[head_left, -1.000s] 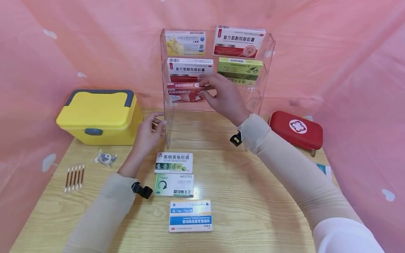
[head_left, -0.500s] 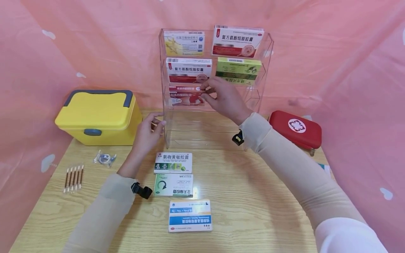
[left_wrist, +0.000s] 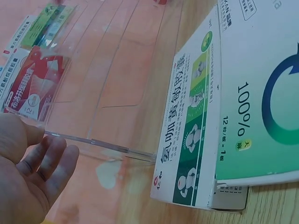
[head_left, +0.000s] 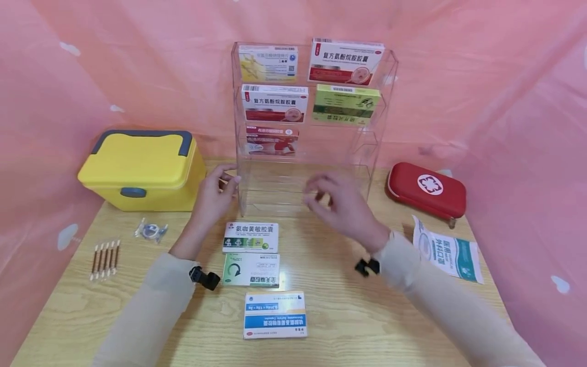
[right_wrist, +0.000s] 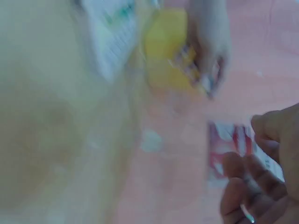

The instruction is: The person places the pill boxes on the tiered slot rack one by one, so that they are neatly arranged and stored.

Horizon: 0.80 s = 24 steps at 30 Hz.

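Observation:
A clear acrylic display rack stands on the table with medicine boxes in its tiers. My left hand holds the rack's left side edge; in the left wrist view the thumb and fingers lie about the clear panel. My right hand, blurred and loosely curled, hangs in front of the lower tiers with nothing in it. A red medicine box sits in the third tier at the left. Above it are a white-and-red box and a green box; a yellow-and-white box and another white-and-red box fill the top tier.
Before the rack lie a white-and-green box, a green-and-white box and a blue-and-white box. A yellow case, cotton swabs and a small clear packet are left; a red pouch and mask packet are right.
My right hand has let go of the red box, now settled in the third tier, and moved down and to the right. The mask packet is more exposed. My left hand stays put.

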Motion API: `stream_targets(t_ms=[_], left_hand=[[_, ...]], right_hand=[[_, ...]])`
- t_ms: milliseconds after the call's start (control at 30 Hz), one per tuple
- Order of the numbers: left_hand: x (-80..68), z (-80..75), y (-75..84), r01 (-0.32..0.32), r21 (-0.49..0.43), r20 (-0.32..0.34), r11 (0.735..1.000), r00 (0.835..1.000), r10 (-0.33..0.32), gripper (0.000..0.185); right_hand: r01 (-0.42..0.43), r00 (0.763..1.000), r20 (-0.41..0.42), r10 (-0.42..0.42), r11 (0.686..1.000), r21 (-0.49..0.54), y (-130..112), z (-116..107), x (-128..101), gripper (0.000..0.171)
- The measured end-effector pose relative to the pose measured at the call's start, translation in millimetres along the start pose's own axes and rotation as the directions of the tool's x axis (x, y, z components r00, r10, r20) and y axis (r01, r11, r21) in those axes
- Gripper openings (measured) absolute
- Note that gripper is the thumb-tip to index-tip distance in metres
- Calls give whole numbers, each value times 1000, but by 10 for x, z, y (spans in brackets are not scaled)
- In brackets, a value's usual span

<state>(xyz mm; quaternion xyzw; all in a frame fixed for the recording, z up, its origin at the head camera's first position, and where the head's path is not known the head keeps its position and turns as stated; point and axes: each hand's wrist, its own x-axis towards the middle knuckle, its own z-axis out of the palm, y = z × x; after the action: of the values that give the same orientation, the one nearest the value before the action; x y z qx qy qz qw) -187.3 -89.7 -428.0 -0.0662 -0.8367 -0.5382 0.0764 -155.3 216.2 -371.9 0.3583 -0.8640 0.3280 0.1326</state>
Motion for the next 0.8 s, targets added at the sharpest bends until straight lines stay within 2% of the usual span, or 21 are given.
stream_targets(t_ms=[100,200,300,367,533,800], left_hand=[[-2,-7,3,4,1,-1,1000,1000,-4,37],[0,-11,1,-1,3,2,1000,1000,1,38],[-3,-6,-5,-4,-5,9,1000,1000,4,38],[-11,-9,-6,-1,-7,14,1000,1000,1,38],[-16,-6,-7,8,-10,16,1000,1000,-8,38],[-13,-16,-7,-9,-3,5,1000,1000,9,38]], right_hand=[[-108,986,129,102,993,42,-94,106,-465,15],[-210,947,257,195,977,35,-196,208,-880,24],[-255,903,351,249,966,-28,-301,305,-1220,37],[-253,887,384,256,966,-59,-358,371,-1384,46],[-219,895,381,233,972,-80,-460,532,-1592,57],[-203,903,366,225,974,-98,-527,695,-1636,62]])
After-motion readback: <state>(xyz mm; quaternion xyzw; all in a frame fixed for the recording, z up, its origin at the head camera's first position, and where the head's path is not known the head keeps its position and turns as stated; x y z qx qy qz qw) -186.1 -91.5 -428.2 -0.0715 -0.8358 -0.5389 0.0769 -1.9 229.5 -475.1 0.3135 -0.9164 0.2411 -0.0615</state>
